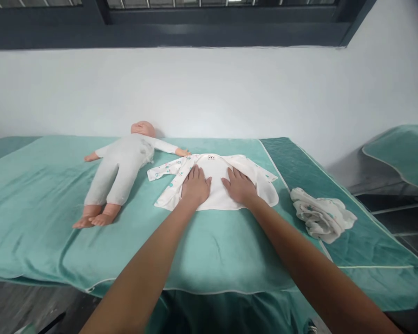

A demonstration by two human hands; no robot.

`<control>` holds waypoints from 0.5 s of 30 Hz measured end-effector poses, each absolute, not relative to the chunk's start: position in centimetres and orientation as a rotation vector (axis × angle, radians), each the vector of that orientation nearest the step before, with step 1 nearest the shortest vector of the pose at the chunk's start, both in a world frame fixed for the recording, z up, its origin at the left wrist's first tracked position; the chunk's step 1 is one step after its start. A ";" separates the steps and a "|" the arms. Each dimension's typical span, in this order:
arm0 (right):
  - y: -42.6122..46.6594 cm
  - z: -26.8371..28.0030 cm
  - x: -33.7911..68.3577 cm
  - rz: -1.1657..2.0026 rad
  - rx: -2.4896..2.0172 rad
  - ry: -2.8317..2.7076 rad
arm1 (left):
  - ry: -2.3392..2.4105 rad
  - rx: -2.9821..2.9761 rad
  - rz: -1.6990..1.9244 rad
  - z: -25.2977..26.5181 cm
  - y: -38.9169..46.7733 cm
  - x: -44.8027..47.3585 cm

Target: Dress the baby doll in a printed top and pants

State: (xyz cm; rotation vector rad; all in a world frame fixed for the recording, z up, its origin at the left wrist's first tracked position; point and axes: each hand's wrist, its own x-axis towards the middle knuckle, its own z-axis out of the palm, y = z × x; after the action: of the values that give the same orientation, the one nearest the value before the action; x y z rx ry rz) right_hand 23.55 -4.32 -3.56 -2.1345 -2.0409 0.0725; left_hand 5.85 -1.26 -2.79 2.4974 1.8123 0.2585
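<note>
A small white baby shirt [214,172] with a blue print lies spread open, inside up, on the teal blanket [38,204]. My left hand [195,185] rests flat on its left half, fingers apart. My right hand [239,185] presses flat on its right half, also with fingers spread. Neither hand grips anything. To the left of the shirt a baby doll [120,169] in a pale grey bodysuit lies on its back, one arm reaching towards the shirt's sleeve.
A crumpled white printed cloth [322,214] lies at the right on a darker teal cover [296,162]. A white wall runs behind the table. Another teal-covered surface [404,153] stands at the far right, across a gap.
</note>
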 end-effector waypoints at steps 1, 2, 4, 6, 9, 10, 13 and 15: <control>-5.0 -3.7 23.7 0.058 -2.121 -2.058 | 1.801 2.521 0.263 -2.9 -1.9 5.7; -5.7 -3.8 23.9 0.044 -2.103 -2.076 | 1.783 2.544 0.271 -2.9 -2.6 5.6; -7.2 -3.9 24.3 0.014 -2.049 -2.117 | 1.744 2.582 0.282 -3.0 -3.6 5.3; -8.7 -4.0 24.6 -0.020 -1.972 -2.169 | 1.701 2.604 0.279 -2.9 -4.4 5.1; -11.4 -4.0 25.1 -0.003 -1.819 -2.275 | 1.603 2.638 0.255 -2.7 -5.6 4.8; -12.4 -3.9 25.3 0.025 -1.768 -2.309 | 1.559 2.657 0.248 -2.7 -5.9 4.8; -15.2 -3.2 25.9 0.090 -1.644 -2.403 | 1.436 2.725 0.249 -2.6 -6.9 4.7; -16.7 -2.1 26.4 0.090 -1.600 -2.451 | 1.385 2.748 0.255 -2.6 -7.1 4.8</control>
State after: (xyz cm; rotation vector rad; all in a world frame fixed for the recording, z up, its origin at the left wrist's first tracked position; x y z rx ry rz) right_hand 26.39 -16.70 -2.15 -1.5999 -2.4512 0.0903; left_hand 4.76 -7.15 -2.62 2.7483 1.3851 0.2545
